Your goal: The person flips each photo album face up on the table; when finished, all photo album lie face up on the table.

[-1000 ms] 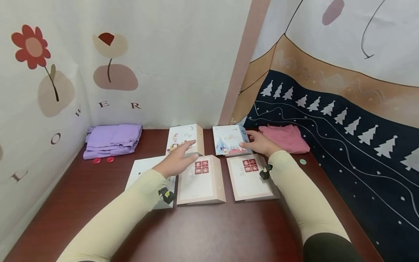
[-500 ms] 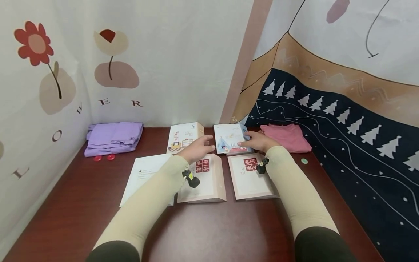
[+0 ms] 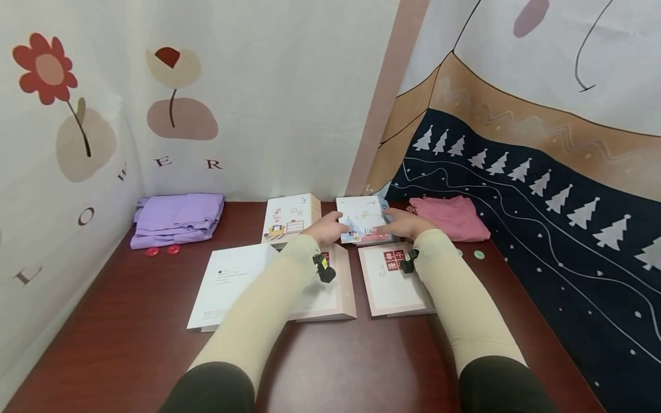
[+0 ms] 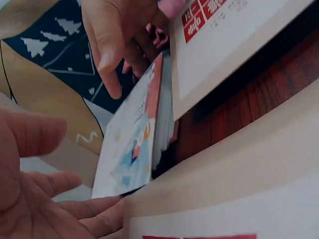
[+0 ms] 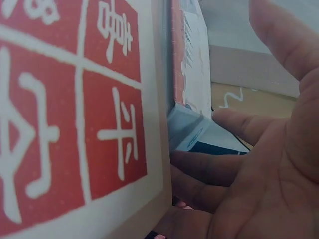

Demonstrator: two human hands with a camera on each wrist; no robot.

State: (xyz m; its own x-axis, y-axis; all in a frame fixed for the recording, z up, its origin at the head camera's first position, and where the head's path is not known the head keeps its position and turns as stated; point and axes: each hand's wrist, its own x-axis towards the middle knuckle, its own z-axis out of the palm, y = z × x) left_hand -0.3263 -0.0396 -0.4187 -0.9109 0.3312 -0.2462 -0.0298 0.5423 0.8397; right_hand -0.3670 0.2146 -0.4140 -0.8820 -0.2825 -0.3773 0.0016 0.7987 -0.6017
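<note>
A light-blue and white book with a tent picture lies at the back of the table, between my two hands. My left hand is at its left edge, fingers low beside the book and thumb raised, as the left wrist view shows. On the other side, my right hand has its fingers along the blue spine, thumb apart above the cover. Both hands have loosely extended fingers. Two books with red square characters lie in front: one partly under my left forearm, the other under my right wrist.
A white book lies at front left, and a book with a yellow vehicle picture at back left. Folded purple cloth and red buttons sit at far left; pink cloth and a green button at right. Printed curtains border the table.
My left hand has moved right, from above the yellow-vehicle book to the left edge of the light-blue book. My right hand has stayed at its spine.
</note>
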